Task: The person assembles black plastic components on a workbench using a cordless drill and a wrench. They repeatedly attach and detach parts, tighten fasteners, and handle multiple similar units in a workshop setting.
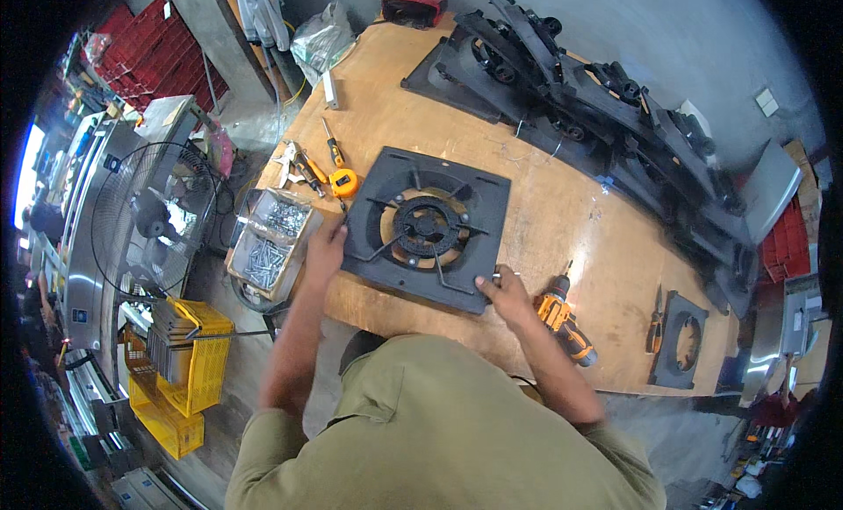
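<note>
A square black cast-metal gas stove [485, 213] lies on the wooden table in front of me, its round burner and pan supports facing up. At its near right corner my right hand [507, 296] is closed, with the thumb on top of the edge and the other fingers mostly hidden. My left hand [326, 248] closes at the stove's left edge, its fingertips partly hidden. Just left of that hand stands a divided clear box of screws [266, 262]. An orange and black cordless drill [562, 318] lies to the right of my right hand.
Beyond my left hand lie an orange tape measure [344, 183], a screwdriver [333, 145] and pliers [307, 170]. Black stove parts [562, 115] are piled along the back right. A smaller black plate [680, 345] sits at the right edge. A fan [151, 213] and yellow crates [204, 356] stand left.
</note>
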Action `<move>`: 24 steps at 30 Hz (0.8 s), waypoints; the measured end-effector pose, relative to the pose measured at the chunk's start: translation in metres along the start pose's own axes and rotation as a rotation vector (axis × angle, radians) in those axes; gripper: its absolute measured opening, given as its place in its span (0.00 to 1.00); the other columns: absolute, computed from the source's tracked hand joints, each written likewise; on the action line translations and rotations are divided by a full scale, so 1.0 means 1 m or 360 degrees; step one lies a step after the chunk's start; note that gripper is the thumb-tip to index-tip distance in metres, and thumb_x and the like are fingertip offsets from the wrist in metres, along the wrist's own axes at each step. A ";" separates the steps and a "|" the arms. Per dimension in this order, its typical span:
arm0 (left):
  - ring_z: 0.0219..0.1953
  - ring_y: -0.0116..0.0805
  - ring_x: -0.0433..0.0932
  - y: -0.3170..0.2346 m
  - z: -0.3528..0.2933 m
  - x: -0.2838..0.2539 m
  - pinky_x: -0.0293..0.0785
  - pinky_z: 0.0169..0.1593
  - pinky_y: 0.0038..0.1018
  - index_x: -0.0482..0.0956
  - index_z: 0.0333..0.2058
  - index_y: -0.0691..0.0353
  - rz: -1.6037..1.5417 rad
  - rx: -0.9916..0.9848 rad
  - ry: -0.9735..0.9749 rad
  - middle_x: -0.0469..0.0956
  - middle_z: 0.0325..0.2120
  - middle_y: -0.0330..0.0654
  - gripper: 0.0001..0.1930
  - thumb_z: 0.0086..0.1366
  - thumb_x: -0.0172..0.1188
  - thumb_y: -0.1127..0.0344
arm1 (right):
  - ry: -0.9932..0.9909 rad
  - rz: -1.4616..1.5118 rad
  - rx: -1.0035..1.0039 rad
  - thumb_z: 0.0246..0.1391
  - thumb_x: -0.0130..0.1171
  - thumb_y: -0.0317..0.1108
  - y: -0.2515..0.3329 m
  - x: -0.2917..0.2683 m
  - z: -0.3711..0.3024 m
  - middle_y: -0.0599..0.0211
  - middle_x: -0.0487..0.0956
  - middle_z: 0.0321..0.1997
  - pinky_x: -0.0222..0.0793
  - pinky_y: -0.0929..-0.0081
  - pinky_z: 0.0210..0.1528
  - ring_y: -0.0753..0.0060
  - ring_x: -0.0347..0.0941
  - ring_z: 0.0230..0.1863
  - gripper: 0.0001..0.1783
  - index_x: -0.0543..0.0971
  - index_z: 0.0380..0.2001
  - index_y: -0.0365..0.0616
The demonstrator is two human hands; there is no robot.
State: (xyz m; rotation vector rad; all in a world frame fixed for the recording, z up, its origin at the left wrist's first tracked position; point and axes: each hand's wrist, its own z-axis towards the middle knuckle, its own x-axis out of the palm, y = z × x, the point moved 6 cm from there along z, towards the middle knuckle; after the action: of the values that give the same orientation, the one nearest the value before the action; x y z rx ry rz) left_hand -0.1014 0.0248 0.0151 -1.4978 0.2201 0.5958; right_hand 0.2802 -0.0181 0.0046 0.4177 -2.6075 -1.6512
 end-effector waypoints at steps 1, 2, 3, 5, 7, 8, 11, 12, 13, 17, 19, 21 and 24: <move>0.46 0.43 0.80 -0.003 0.016 0.000 0.73 0.52 0.33 0.76 0.52 0.71 -0.0082 -0.0017 0.0071 0.81 0.42 0.56 0.17 0.67 0.55 0.68 | -0.0013 0.0073 0.0078 0.59 0.62 0.34 -0.004 0.010 -0.010 0.57 0.80 0.45 0.71 0.70 0.51 0.69 0.76 0.47 0.24 0.69 0.53 0.31; 0.46 0.42 0.80 -0.006 0.032 0.001 0.73 0.51 0.33 0.76 0.52 0.72 0.0045 -0.0041 0.0184 0.81 0.41 0.54 0.18 0.68 0.55 0.66 | -0.0024 0.0214 0.0044 0.59 0.62 0.34 -0.002 0.020 -0.020 0.57 0.80 0.45 0.71 0.70 0.52 0.69 0.76 0.47 0.24 0.69 0.53 0.31; 0.45 0.40 0.80 -0.006 0.046 0.002 0.74 0.50 0.32 0.76 0.51 0.72 0.0183 -0.0110 0.0307 0.82 0.41 0.53 0.18 0.68 0.55 0.65 | -0.0025 0.0354 0.0005 0.59 0.62 0.34 -0.001 0.031 -0.029 0.57 0.79 0.46 0.71 0.70 0.52 0.69 0.75 0.47 0.25 0.68 0.54 0.31; 0.42 0.38 0.81 -0.006 0.074 0.005 0.74 0.47 0.31 0.76 0.50 0.73 0.0146 -0.0241 0.0367 0.82 0.39 0.51 0.19 0.69 0.55 0.61 | 0.0007 0.0631 -0.0025 0.59 0.62 0.34 0.003 0.051 -0.044 0.57 0.79 0.47 0.70 0.70 0.54 0.70 0.75 0.47 0.26 0.67 0.55 0.32; 0.39 0.35 0.81 -0.002 0.095 0.006 0.74 0.44 0.29 0.77 0.48 0.73 -0.0172 -0.0384 0.0226 0.83 0.36 0.47 0.21 0.70 0.55 0.58 | 0.0088 0.0607 0.0002 0.60 0.62 0.34 0.007 0.072 -0.055 0.58 0.78 0.48 0.70 0.69 0.54 0.70 0.75 0.47 0.26 0.66 0.55 0.33; 0.38 0.35 0.81 0.000 0.100 0.005 0.74 0.43 0.29 0.78 0.47 0.73 -0.0506 -0.0406 0.0103 0.83 0.36 0.47 0.21 0.70 0.55 0.57 | 0.0160 0.0615 -0.0032 0.60 0.62 0.34 0.011 0.083 -0.060 0.58 0.78 0.49 0.70 0.69 0.54 0.70 0.75 0.47 0.26 0.65 0.55 0.33; 0.36 0.32 0.80 0.019 0.088 0.005 0.73 0.40 0.29 0.79 0.41 0.71 -0.1323 -0.0638 -0.0220 0.82 0.34 0.44 0.22 0.70 0.54 0.51 | 0.0432 -0.0046 0.0179 0.64 0.57 0.43 0.014 0.113 -0.068 0.59 0.81 0.40 0.71 0.69 0.48 0.72 0.76 0.42 0.20 0.74 0.45 0.34; 0.37 0.34 0.80 0.025 0.074 -0.003 0.74 0.41 0.29 0.79 0.40 0.70 -0.0925 -0.0611 -0.0214 0.82 0.34 0.45 0.22 0.70 0.54 0.52 | 0.0551 -0.0287 0.0267 0.64 0.56 0.45 0.016 0.123 -0.069 0.59 0.82 0.38 0.71 0.69 0.47 0.72 0.76 0.41 0.20 0.76 0.42 0.34; 0.37 0.36 0.80 0.028 0.058 -0.011 0.74 0.42 0.30 0.79 0.40 0.69 -0.0549 -0.0551 -0.0185 0.82 0.34 0.46 0.21 0.70 0.54 0.52 | 0.0664 -0.0340 0.0142 0.64 0.55 0.46 0.027 0.136 -0.067 0.58 0.82 0.38 0.71 0.68 0.47 0.70 0.77 0.41 0.21 0.77 0.42 0.35; 0.39 0.51 0.79 0.032 -0.016 -0.008 0.76 0.43 0.39 0.80 0.37 0.63 0.0571 -0.0024 0.0129 0.79 0.34 0.54 0.13 0.65 0.57 0.59 | 0.0942 -0.0747 -0.0031 0.63 0.55 0.50 0.052 0.163 -0.058 0.54 0.83 0.40 0.71 0.64 0.49 0.61 0.79 0.45 0.23 0.81 0.43 0.38; 0.39 0.55 0.79 0.043 -0.032 0.005 0.75 0.44 0.43 0.80 0.37 0.62 0.0603 0.0053 0.0289 0.78 0.35 0.54 0.09 0.62 0.57 0.65 | 0.1065 -0.0832 -0.0124 0.62 0.55 0.50 0.058 0.159 -0.060 0.54 0.83 0.41 0.72 0.64 0.50 0.59 0.79 0.45 0.23 0.81 0.45 0.40; 0.40 0.55 0.79 0.053 -0.036 0.012 0.75 0.44 0.45 0.80 0.37 0.62 0.0673 0.0130 0.0380 0.78 0.34 0.53 0.08 0.60 0.57 0.69 | 0.0760 -0.0710 -0.0087 0.60 0.59 0.47 0.060 0.126 -0.060 0.54 0.83 0.40 0.72 0.67 0.49 0.62 0.79 0.44 0.21 0.81 0.44 0.39; 0.39 0.56 0.78 0.064 -0.032 0.014 0.75 0.43 0.45 0.81 0.36 0.62 0.0883 0.0176 0.0455 0.77 0.34 0.53 0.08 0.58 0.56 0.72 | -0.0094 -0.0955 -0.0172 0.53 0.64 0.36 0.057 0.027 -0.064 0.57 0.83 0.43 0.72 0.69 0.53 0.62 0.79 0.47 0.19 0.79 0.47 0.39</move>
State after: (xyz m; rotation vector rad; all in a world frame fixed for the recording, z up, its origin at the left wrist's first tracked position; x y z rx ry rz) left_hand -0.1145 -0.0050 -0.0495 -1.4101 0.8958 0.7893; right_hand 0.2531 -0.0584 0.0807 1.2603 -2.5649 -1.9587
